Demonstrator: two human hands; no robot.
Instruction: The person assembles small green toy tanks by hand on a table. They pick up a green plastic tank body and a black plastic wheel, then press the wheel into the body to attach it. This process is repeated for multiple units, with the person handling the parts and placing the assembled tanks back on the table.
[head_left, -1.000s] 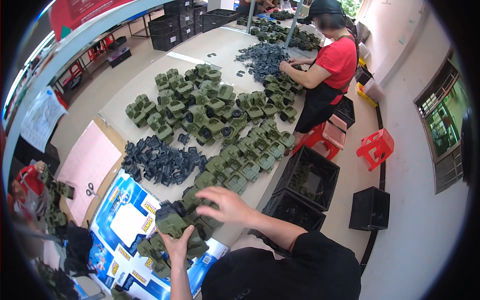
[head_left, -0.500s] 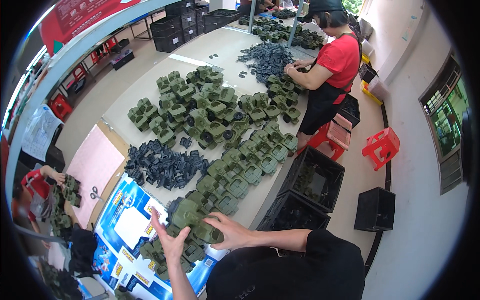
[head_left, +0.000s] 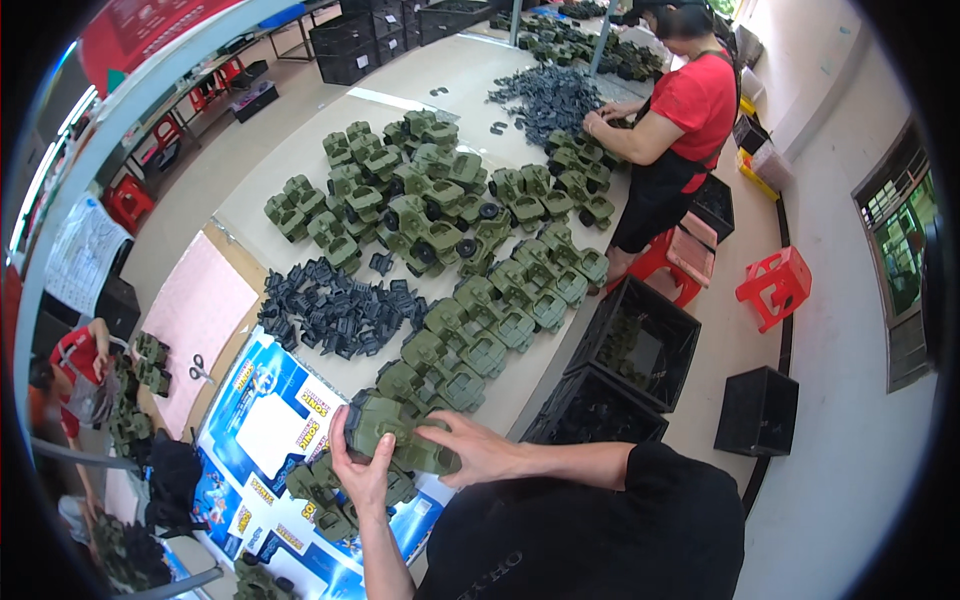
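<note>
Between my hands is a green plastic toy vehicle body [head_left: 378,422], lifted just over the near end of the table. My left hand [head_left: 362,474] is closed on its left end, thumb on top, beside a dark piece at that end. Gripping the other end is my right hand [head_left: 474,449], its fingers over the green shell. A line of similar green bodies [head_left: 480,338] runs away from my hands along the right table edge. More green bodies [head_left: 330,500] lie just below my left hand. Beyond it is a heap of dark grey plastic parts [head_left: 335,308].
A blue-and-white printed sheet [head_left: 262,430] covers the near left table. Scissors [head_left: 200,369] rest on a pink sheet [head_left: 190,310]. Black crates [head_left: 640,345] stand right of the table, near a red stool [head_left: 775,288]. A co-worker [head_left: 690,110] works at the far right, another at left.
My left hand, spread open beside the toy vehicle before, has closed round its left end. The whole view has shifted slightly. My right hand keeps its hold.
</note>
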